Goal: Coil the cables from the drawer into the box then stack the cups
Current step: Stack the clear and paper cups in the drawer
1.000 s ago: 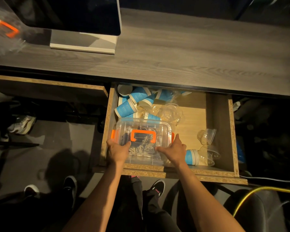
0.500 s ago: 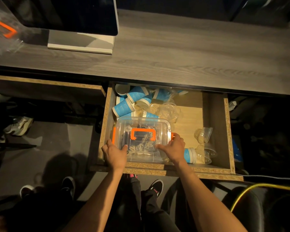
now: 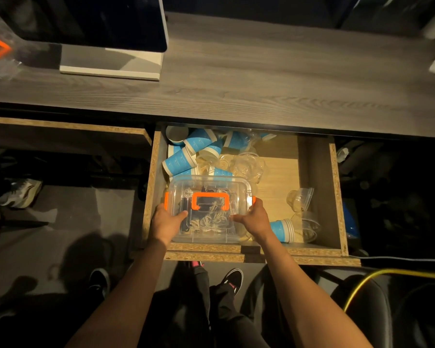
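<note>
1. Gripping the clear lidded box [image 3: 209,207] at its near corners, the left hand [image 3: 166,222] and right hand [image 3: 255,219] curl thumbs over the lid.
2. It sits in the open drawer [image 3: 317,177], pale cables [image 3: 206,222] inside.
3. Blue paper cups [image 3: 186,156] and clear cups [image 3: 300,199] lie scattered behind and beside it.

We look steeply down from head height onto the open drawer [image 3: 314,169] and desk [image 3: 261,84], fairly near.
</note>
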`<state>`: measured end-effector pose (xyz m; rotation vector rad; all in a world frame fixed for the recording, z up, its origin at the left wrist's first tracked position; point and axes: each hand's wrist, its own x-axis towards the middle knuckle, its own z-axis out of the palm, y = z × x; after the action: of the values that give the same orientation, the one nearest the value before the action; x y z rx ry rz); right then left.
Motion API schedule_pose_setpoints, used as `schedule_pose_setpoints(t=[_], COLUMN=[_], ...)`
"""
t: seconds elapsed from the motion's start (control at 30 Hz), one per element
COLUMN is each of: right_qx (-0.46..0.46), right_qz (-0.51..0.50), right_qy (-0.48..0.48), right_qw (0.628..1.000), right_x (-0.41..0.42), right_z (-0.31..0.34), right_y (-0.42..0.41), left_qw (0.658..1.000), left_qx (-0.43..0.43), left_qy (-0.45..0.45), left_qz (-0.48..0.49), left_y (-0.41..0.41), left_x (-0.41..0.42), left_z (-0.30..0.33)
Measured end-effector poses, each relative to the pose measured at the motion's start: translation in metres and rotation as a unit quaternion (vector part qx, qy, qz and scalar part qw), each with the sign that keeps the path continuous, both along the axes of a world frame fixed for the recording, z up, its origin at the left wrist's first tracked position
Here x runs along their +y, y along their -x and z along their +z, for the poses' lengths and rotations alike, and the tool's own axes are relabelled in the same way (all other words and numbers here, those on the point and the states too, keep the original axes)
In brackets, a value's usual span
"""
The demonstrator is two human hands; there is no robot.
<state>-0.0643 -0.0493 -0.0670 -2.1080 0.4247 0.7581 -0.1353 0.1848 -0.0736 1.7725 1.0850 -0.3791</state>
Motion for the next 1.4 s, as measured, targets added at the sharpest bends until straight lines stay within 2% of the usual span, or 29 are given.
schedule_pose_setpoints(t=[0.1, 0.23, 0.37, 0.5, 0.6, 0.7, 0.87, 1.07, 1.23, 1.4], right_qx=[0.021, 0.015, -0.018, -0.041, -0.062, -0.074, -0.061, -0.039, -0.059, -0.117], right_qz=[-0.012, -0.017, -0.004, 0.005, 0.004, 0.012, 0.046, 0.032, -0.069, -0.139], right_qy=[-0.021, 0.018, 0.083, 0.115, 0.101, 0.09, 0.081, 0.048, 0.008, -0.019], right_qw=[0.999, 1.0, 0.996, 0.992, 0.993, 0.993, 0.994, 0.998, 0.996, 0.983], right_x=[0.002, 0.01, 0.023, 0.029, 0.028, 0.028, 0.036, 0.031, 0.021, -0.01], right_z=[0.001, -0.001, 0.003, 0.004, 0.004, 0.005, 0.011, 0.017, 0.034, 0.046], right_y=[-0.001, -0.002, 0.003, 0.008, 0.014, 0.026, 0.026, 0.019, 0.001, -0.014], left_qw=[1.0, 1.0, 0.994, 0.99, 0.991, 0.985, 0.975, 0.969, 0.948, 0.96], left_qx=[0.007, -0.012, -0.029, -0.024, -0.02, 0.007, 0.025, 0.007, -0.035, -0.149], left_qy=[0.002, -0.009, -0.101, -0.135, -0.125, -0.156, -0.205, -0.217, -0.263, -0.141], left_qz=[-0.001, -0.017, -0.03, -0.037, -0.037, -0.073, -0.085, -0.117, -0.177, -0.191], left_y=[-0.003, 0.001, 0.003, 0.001, -0.003, -0.005, -0.003, 0.005, -0.002, -0.034], left_x=[0.002, -0.002, -0.012, -0.017, -0.02, -0.022, -0.026, -0.03, -0.043, -0.08], left_z=[0.001, 0.002, 0.003, 0.006, 0.012, 0.015, 0.02, 0.017, 0.028, 0.046])
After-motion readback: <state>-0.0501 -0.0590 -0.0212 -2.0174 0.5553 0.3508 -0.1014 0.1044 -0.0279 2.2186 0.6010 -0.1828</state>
